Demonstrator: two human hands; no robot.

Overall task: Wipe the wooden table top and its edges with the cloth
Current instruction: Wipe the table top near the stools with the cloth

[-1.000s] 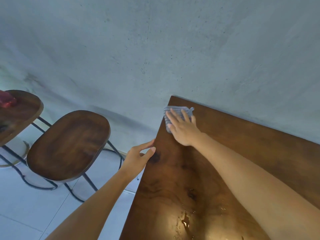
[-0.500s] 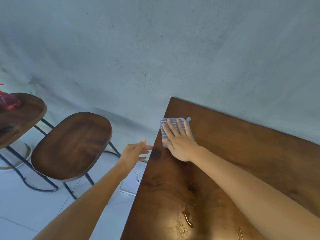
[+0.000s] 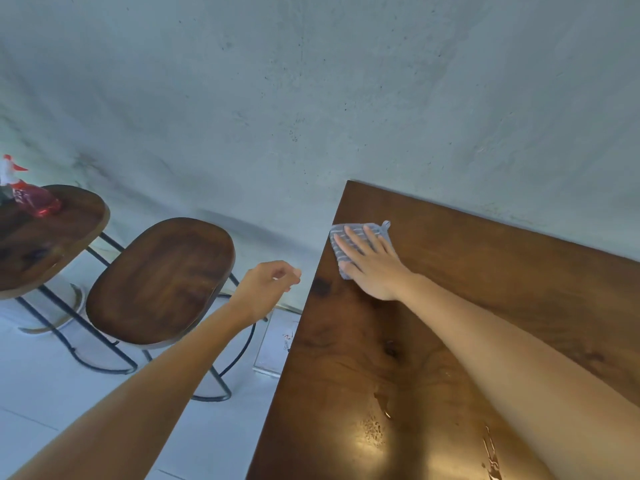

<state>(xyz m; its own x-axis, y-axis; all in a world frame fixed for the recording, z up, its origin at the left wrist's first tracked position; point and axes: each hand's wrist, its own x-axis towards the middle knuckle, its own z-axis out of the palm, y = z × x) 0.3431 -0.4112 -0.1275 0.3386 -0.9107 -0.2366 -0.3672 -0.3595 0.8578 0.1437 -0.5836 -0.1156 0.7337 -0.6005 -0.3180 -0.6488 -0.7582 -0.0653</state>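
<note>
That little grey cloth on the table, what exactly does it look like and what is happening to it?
The cloth is a small pale grey-blue square with fine lighter stripes and a little hanging loop at its far right corner. It looks like soft woven fabric, lying flat on the wooden table near the far left corner, right at the left edge. The right hand presses on it with straight, spread fingers and covers most of it. Nothing else touches it.

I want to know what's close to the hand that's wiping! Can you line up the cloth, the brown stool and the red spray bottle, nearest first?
From the right hand, in the head view:
1. Cloth: under its flat fingers, at the table's left edge.
2. Stool: left of the table, on the floor.
3. Spray bottle: far left, on the round table.
</note>
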